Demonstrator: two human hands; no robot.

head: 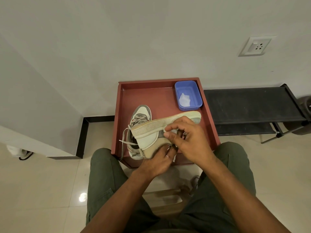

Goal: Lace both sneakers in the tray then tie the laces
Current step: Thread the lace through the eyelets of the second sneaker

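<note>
Red tray [125, 105] by wall; sneaker [151, 140] tipped sideways, gripped by left hand [156, 163], lace [170, 131] pinched by right hand [188, 142], probably for threading.

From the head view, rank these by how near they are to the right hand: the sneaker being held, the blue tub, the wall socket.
1. The held sneaker, tipped on its side; the right hand grips it.
2. The blue tub, just beyond, in the tray's far right corner.
3. The wall socket, up on the wall, farther right.

Head-worn view, downward (close, wide-angle)
</note>
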